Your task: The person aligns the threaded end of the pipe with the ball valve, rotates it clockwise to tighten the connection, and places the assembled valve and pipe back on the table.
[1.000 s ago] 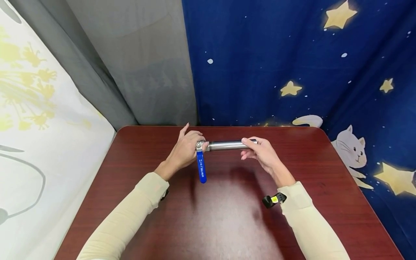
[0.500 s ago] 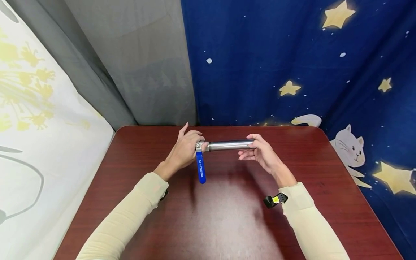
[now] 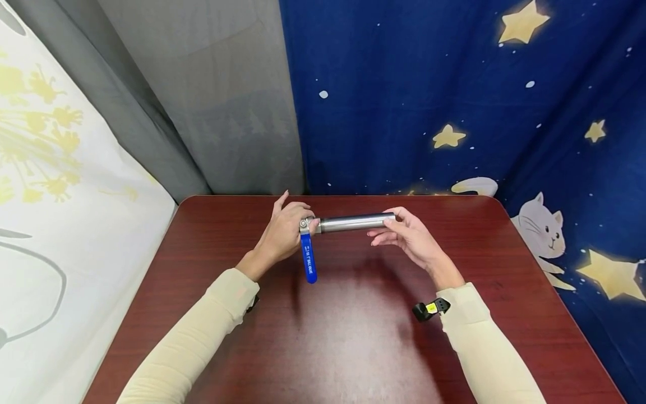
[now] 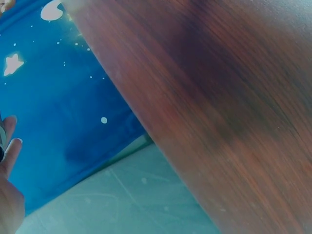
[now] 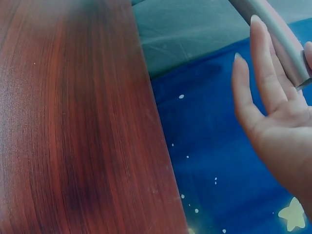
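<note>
A ball valve with a blue lever handle (image 3: 309, 259) is gripped by my left hand (image 3: 285, 230), the lever pointing down toward me. From the valve a shiny steel pipe (image 3: 353, 222) runs to the right, tilted slightly up at its right end. My right hand (image 3: 411, 238) holds that end between thumb and fingers, its lower fingers spread below the pipe. In the right wrist view the pipe (image 5: 278, 36) lies across the fingers, with two fingertips extended beside it. Only a few fingers of the left hand (image 4: 12, 195) show in the left wrist view, and the valve is mostly cut off there.
Both hands are above a dark red wooden table (image 3: 323, 336) with rounded far corners. Behind it hang a grey curtain (image 3: 217, 101) and a blue starry curtain (image 3: 383, 101). A white patterned cloth (image 3: 65, 224) hangs at the left.
The right hand's thumb and fingers have shifted their hold at the pipe's end. The pipe's right end has risen slightly, and the valve has moved slightly left with the left hand.
</note>
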